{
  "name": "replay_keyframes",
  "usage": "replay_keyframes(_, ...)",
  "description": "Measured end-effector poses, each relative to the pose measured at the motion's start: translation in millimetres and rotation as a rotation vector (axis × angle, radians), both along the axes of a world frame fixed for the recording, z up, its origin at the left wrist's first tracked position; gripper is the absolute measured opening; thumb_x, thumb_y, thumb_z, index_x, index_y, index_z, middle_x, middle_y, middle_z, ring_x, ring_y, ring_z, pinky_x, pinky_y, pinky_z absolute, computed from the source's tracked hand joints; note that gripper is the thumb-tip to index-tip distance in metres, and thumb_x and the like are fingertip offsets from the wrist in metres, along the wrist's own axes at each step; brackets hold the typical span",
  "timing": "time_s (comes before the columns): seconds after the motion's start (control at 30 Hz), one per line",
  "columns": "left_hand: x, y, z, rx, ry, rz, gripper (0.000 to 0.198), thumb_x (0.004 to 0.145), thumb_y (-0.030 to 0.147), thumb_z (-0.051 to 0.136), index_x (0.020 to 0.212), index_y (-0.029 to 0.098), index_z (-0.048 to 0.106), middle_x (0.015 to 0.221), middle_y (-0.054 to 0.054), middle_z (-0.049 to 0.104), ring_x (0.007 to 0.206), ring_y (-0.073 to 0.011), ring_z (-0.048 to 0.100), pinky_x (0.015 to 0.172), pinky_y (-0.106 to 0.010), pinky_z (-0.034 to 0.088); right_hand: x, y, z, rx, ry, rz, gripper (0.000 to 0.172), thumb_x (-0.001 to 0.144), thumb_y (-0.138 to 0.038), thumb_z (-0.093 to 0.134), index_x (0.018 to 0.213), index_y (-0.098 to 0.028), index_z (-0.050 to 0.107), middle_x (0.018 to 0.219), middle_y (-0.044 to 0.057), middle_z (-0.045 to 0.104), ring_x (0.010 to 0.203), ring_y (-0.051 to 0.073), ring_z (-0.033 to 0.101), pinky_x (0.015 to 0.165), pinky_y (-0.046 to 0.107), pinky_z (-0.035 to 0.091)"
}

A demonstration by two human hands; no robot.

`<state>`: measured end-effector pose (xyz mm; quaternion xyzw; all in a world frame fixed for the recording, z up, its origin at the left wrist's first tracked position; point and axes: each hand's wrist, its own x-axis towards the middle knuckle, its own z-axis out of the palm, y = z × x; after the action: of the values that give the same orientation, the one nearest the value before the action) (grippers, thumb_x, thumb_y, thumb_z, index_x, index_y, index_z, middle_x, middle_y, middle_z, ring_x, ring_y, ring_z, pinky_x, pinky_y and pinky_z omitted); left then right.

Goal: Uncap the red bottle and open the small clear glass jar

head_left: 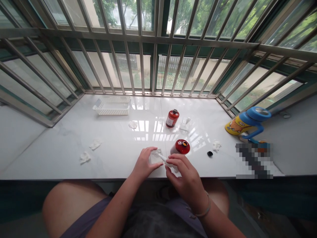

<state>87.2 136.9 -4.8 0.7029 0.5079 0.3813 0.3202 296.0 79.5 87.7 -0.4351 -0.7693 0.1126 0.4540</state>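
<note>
My left hand [145, 164] grips a small clear square plastic piece [155, 156] at the front of the white marble sill [74, 158]. My right hand [180, 175] holds a white tube [164, 160], its narrow tip at or very near the clear piece. Just behind my right hand stands a red bottle [181, 146] with an open top. Its lower part is hidden behind my fingers. A small black cap [210, 153] lies to the right of it.
A red bottle with a dark cap [172, 118] stands farther back, beside a clear wrapper [185, 124]. Crumpled white tissues [85, 157] lie about the sill. A white plastic basket [112, 106] sits at the back left, a yellow-and-blue cup [247, 122] at right, and metal window bars [158, 39] behind.
</note>
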Motion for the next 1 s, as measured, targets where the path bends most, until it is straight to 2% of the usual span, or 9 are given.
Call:
replay_keyframes(0.1,-0.9,1.0,-0.2,-0.004,0.007,-0.002,0.065,0.078,0.03,0.095,0.135,0.03,0.062,0.134,-0.006,0.068,0.13,-0.031,0.062,0.116,-0.053,0.051,25.0,5.1,9.3,0.093,0.004,-0.107,0.027,0.098,-0.012,0.07,0.122,-0.024,0.066,0.118,0.011,0.07,0.112,0.026,0.071,0.098,0.043,0.062)
replay_keyframes(0.2,-1.4,1.5,-1.1,-0.011,0.015,0.0,0.065,0.079,0.031,0.094,0.135,0.029,0.062,0.133,-0.007,0.068,0.129,-0.0308,0.062,0.116,-0.052,0.052,67.6,19.2,13.8,0.186,-0.058,-0.335,0.024,0.098,-0.019,0.073,0.121,-0.023,0.067,0.114,0.01,0.072,0.109,0.027,0.071,0.097,0.044,0.061)
replay_keyframes(0.27,-1.7,1.5,-1.4,-0.017,0.023,0.004,0.064,0.08,0.03,0.094,0.136,0.03,0.062,0.134,-0.006,0.068,0.129,-0.0303,0.063,0.116,-0.051,0.052,104.1,30.4,9.3,0.206,-0.128,-0.507,0.022,0.098,-0.026,0.074,0.119,-0.021,0.07,0.112,0.01,0.073,0.106,0.027,0.07,0.096,0.043,0.059)
replay_keyframes(0.4,-2.5,1.8,-1.0,-0.024,0.044,0.013,0.063,0.08,0.03,0.093,0.136,0.031,0.063,0.135,-0.005,0.068,0.13,-0.03,0.063,0.116,-0.049,0.052,181.9,47.0,-22.3,0.183,-0.222,-0.774,0.03,0.101,-0.04,0.068,0.118,-0.017,0.075,0.107,0.011,0.074,0.095,0.026,0.07,0.092,0.041,0.057)
replay_keyframes(0.53,-3.3,2.3,-0.7,-0.031,0.06,0.022,0.063,0.08,0.032,0.093,0.136,0.032,0.063,0.135,-0.005,0.069,0.13,-0.0301,0.063,0.116,-0.049,0.053,237.8,55.0,-65.7,0.048,-0.265,-0.924,0.039,0.097,-0.047,0.064,0.113,-0.015,0.078,0.104,0.013,0.075,0.094,0.029,0.069,0.089,0.041,0.055)
replay_keyframes(0.63,-3.6,2.3,0.1,-0.037,0.076,0.026,0.062,0.081,0.033,0.092,0.136,0.032,0.064,0.134,-0.004,0.069,0.13,-0.0303,0.063,0.116,-0.049,0.053,254.9,60.8,-88.0,-0.067,-0.251,-0.985,0.043,0.094,-0.05,0.061,0.113,-0.015,0.077,0.109,0.016,0.075,0.104,0.032,0.068,0.096,0.043,0.052)
replay_keyframes(0.77,-4.0,2.4,3.1,-0.038,0.103,0.027,0.061,0.082,0.035,0.091,0.136,0.032,0.064,0.135,-0.004,0.069,0.129,-0.0299,0.065,0.116,-0.048,0.053,257.9,70.4,-102.0,-0.188,-0.23,-1.036,0.047,0.094,-0.052,0.056,0.117,-0.015,0.075,0.115,0.017,0.073,0.11,0.033,0.066,0.097,0.043,0.049)
replay_keyframes(0.87,-3.9,2.5,5.1,-0.033,0.116,0.032,0.061,0.081,0.035,0.091,0.136,0.032,0.064,0.133,-0.003,0.07,0.127,-0.0291,0.066,0.114,-0.047,0.055,258.3,75.8,-108.7,-0.287,-0.226,-1.041,0.044,0.093,-0.053,0.058,0.113,-0.017,0.074,0.113,0.016,0.075,0.102,0.031,0.067,0.087,0.04,0.049)
replay_keyframes(1.0,-4.0,2.7,5.0,-0.031,0.142,0.041,0.062,0.081,0.035,0.092,0.136,0.034,0.064,0.133,-0.002,0.071,0.127,-0.0293,0.067,0.113,-0.046,0.056,261.2,78.0,-115.6,-0.446,-0.231,-1.026,0.039,0.091,-0.055,0.063,0.107,-0.02,0.072,0.098,0.011,0.077,0.084,0.028,0.067,0.072,0.036,0.044)
